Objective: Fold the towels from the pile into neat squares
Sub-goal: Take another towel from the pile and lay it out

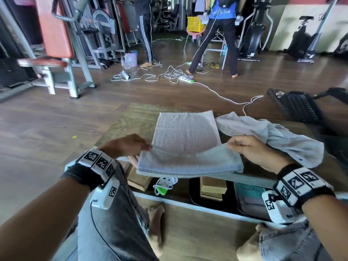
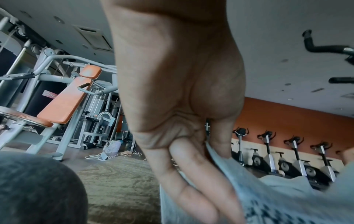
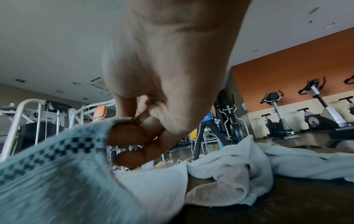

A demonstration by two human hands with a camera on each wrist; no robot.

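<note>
2 towels on the bench [image 1: 120, 127]: crumpled towel [image 1: 282, 140] at 3 o'clock, untouched; flat towel [image 1: 186, 132] centre, mid-fold, near edge lifted. Left hand [image 1: 128, 146] pinches its left corner, right hand [image 1: 250, 147] pinches its right corner. 0 finished squares visible.

Head view: high, looking forward and down over table [image 1: 120, 119], both hands, gym floor beyond.
Left wrist view: low, very close under left hand [image 2: 178, 91], facing forward; towel [image 2: 268, 201] edge blurred, probably same towel.
Right wrist view: low, close under right hand [image 3: 164, 72], facing forward over pile [image 3: 239, 169].
All share towel, bikes at orange wall.
</note>
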